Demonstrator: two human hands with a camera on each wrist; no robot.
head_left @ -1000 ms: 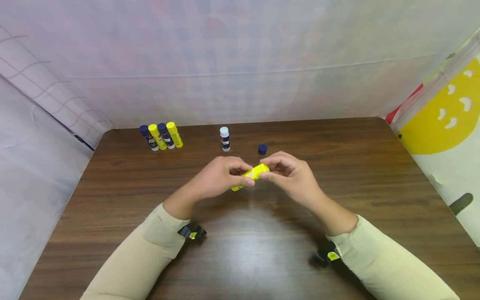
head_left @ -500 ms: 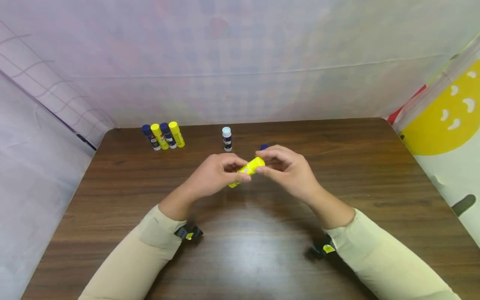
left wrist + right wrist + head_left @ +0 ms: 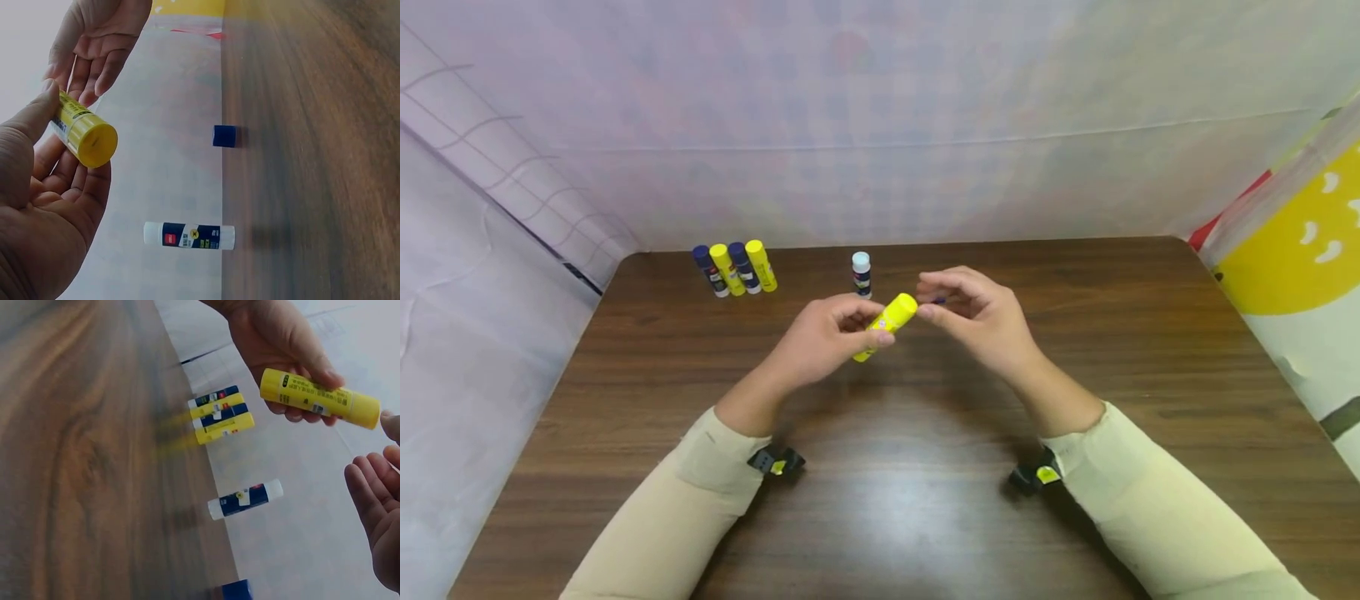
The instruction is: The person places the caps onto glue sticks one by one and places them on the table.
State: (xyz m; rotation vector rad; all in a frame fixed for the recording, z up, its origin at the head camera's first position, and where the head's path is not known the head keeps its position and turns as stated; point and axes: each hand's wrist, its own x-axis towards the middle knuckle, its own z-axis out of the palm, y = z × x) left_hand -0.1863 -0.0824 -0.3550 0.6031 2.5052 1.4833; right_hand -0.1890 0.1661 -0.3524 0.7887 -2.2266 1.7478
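Note:
My left hand (image 3: 827, 342) grips a yellow glue stick (image 3: 898, 312) between thumb and fingers, tilted above the table with its cap end up and to the right. The cap is on. Beside that end hovers my right hand (image 3: 981, 312), its fingers loosely extended with nothing between them; in the right wrist view its thumb tip is very close to the cap, and I cannot tell whether it touches. Behind them, a navy-and-white glue stick (image 3: 190, 236) stands upright without its navy cap. A loose navy cap (image 3: 224, 135) sits on the table, mostly hidden by my right hand in the head view.
Several capped glue sticks, navy and yellow by turns, stand in a tight row (image 3: 735, 271) at the back left of the brown wooden table (image 3: 625, 400). A pale cloth wall (image 3: 880, 183) rises along the back edge. Wrist cameras are strapped to both sleeves.
Both hands have moved slightly away from me with the yellow glue stick, which now points up more steeply. My right fingers have come off its cap end.

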